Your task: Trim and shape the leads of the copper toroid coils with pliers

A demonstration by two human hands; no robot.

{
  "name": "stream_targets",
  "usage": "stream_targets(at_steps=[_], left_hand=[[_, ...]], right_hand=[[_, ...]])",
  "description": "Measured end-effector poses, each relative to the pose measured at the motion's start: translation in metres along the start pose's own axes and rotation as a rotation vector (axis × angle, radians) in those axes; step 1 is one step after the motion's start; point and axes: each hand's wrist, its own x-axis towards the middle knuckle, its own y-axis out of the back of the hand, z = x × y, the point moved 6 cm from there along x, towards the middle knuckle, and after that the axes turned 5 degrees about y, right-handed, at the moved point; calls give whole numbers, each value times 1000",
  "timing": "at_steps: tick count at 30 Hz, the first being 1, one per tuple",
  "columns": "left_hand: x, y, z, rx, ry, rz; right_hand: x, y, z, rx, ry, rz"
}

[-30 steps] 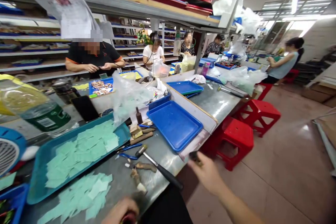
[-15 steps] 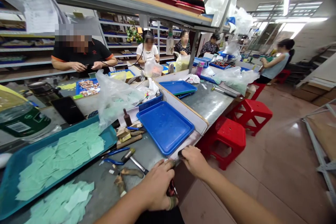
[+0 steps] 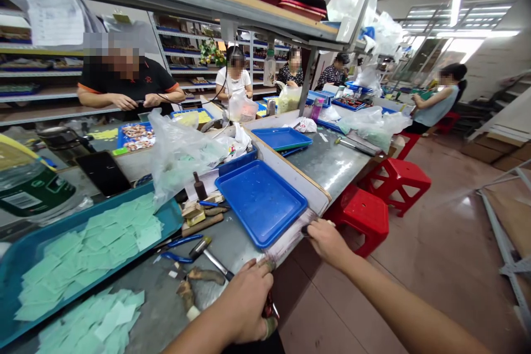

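My left hand (image 3: 249,301) is closed at the table's front edge, its thumb and a fingertip wrapped in dull greenish covers. A small shiny red piece (image 3: 269,305) shows between thumb and fingers; its kind cannot be made out. To the right and farther forward, my right hand (image 3: 329,240) is closed in a pinch on a small dark piece (image 3: 306,229), mostly hidden by the fingers. Just beyond both hands lies a blue tray (image 3: 263,202). Left of my left hand are a hammer (image 3: 215,260) and pliers with worn, wrapped handles (image 3: 188,293).
Blue-handled pliers (image 3: 176,257) lie behind the hammer. A teal tray (image 3: 172,218) bears pale green sheets; more sheets (image 3: 93,323) are heaped on the table. Red stools (image 3: 360,213) stand to the right. Several people sit at the surrounding benches. A shelf (image 3: 199,11) runs overhead.
My right hand has moved right and slightly forward, away from my left hand, with the dark piece in its fingers. My left hand stays nearly in place.
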Motion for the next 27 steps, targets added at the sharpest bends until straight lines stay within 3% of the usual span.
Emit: stream_targets(at_steps=[3,5,7,10,12,16,20,27], left_hand=[[0,-1,0,3,5,4],[0,-2,-1,7,7,5],[-1,-2,-1,9,9,11],[-2,-2,-2,3,11,18],[-2,-1,-3,-5,10,30],[1,2,-2,-14,7,40],[3,1,-1,-10,-7,17],[2,0,-1,-6,1,10]], right_hand=[[10,-23,-31,91,63,-34],[12,-26,-32,156,55,-36],[3,-13,-8,199,-44,19],[-31,20,38,259,-293,157],[-58,26,49,348,-443,212],[-90,-7,16,640,-638,219],[-98,-38,-11,895,-814,319],[-90,-36,-4,1152,-926,492]])
